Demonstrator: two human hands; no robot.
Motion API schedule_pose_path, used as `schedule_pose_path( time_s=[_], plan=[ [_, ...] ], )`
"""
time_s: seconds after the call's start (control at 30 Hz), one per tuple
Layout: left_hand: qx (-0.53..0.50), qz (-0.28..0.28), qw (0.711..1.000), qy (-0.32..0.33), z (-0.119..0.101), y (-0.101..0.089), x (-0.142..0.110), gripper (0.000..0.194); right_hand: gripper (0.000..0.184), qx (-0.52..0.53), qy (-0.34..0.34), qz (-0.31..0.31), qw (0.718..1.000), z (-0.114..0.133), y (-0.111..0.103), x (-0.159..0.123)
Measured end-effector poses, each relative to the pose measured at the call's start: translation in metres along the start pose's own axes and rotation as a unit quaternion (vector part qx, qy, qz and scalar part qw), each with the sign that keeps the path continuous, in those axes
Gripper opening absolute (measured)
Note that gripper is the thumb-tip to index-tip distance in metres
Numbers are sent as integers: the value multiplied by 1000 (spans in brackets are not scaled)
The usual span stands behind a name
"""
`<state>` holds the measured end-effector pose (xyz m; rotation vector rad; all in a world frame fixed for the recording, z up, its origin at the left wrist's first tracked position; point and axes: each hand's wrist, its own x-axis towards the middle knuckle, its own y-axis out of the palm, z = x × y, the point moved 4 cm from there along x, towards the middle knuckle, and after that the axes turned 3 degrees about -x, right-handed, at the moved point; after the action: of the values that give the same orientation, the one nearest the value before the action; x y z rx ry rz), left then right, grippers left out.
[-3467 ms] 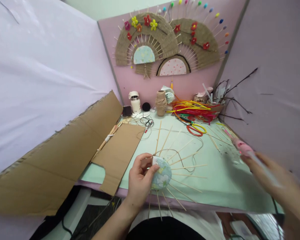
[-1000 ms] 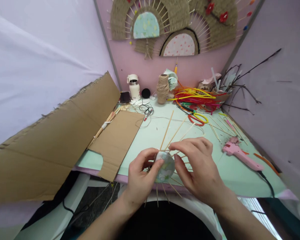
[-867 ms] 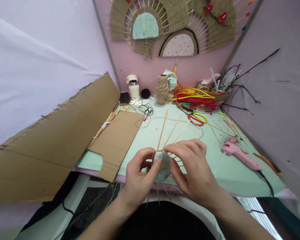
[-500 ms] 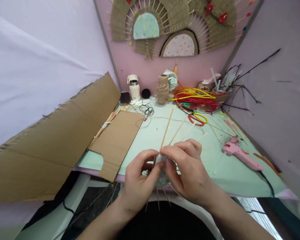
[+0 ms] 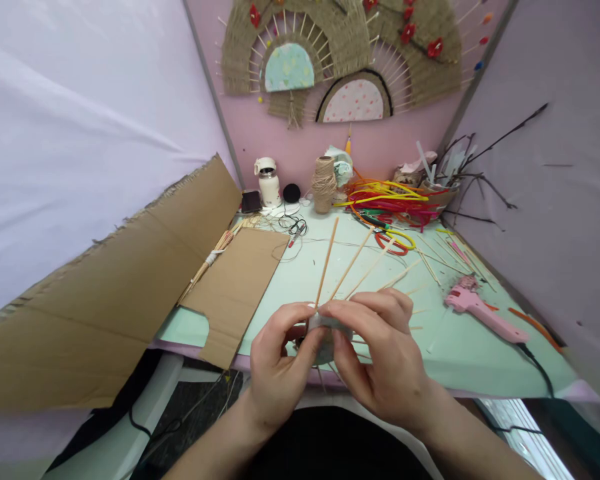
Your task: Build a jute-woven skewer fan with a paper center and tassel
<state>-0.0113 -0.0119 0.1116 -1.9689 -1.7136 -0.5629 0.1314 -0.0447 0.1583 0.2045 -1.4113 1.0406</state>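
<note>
Between my two hands is a small half-round piece covered in pale floral fabric (image 5: 325, 348), with thin wooden sticks (image 5: 353, 270) fanning out from its curved edge. My left hand (image 5: 280, 363) grips its left end, thumb on the front and fingers behind. My right hand (image 5: 383, 353) pinches the upper edge, thumb and forefinger close to the left fingertips. Both hands cover much of the fabric piece, and it is tilted so its front shows only in part. To the right, a pink hot glue gun (image 5: 485, 313) lies on the table with its cord hanging over the edge.
Cardboard sheets (image 5: 240, 280) and a tied stick bundle (image 5: 210, 260) lie left. At the back stand a white bottle (image 5: 269, 187), a twine spool (image 5: 324, 187) and a red-yellow heap of pipe cleaners (image 5: 390, 200). Scissors (image 5: 393, 243), loose sticks (image 5: 433, 267) and branches (image 5: 485, 183) are right.
My right hand has put down the glue gun and come over to the fabric piece, its fingers shifting left along the upper edge. The piece has tilted, showing less of its front.
</note>
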Motion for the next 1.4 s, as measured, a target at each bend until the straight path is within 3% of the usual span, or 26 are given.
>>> schedule_pose_path(
  time_s=[0.17,0.37,0.5,0.63,0.77,0.87,1.0,1.1,1.2,1.27,1.33,1.4],
  plan=[
    [-17,-32,999,-3,-3,1,1,37,39,6,3,13,1000,-1,-5,1],
    [-46,-118,990,-57,-4,-11,12,24,62,42,48,-98,993,-21,-26,-13],
    [-110,-125,976,-141,-1,-21,21,28,57,6,111,-134,985,-43,-29,-26],
    [-176,-141,941,-254,1,-28,27,48,42,-22,207,-111,972,-71,-31,-35],
    [-236,-105,896,-361,3,-26,23,49,38,73,304,-18,950,-104,-20,-41],
    [-262,-98,877,-391,8,-26,19,44,49,229,346,80,906,-122,2,-45],
    [-281,-110,864,-404,15,-28,16,44,70,407,348,150,831,-124,32,-48],
    [-295,-107,859,-404,15,-30,18,42,61,409,309,257,819,-114,49,-46],
    [-294,-97,868,-388,11,-38,23,38,48,395,292,399,774,-107,53,-46],
    [-281,-100,882,-364,6,-48,27,36,38,345,324,388,791,-116,42,-42],
    [-261,-109,899,-336,2,-58,30,35,28,249,358,284,854,-134,18,-33],
    [-237,-116,914,-309,0,-65,31,33,28,177,391,160,889,-148,-10,-26]
  ],
)
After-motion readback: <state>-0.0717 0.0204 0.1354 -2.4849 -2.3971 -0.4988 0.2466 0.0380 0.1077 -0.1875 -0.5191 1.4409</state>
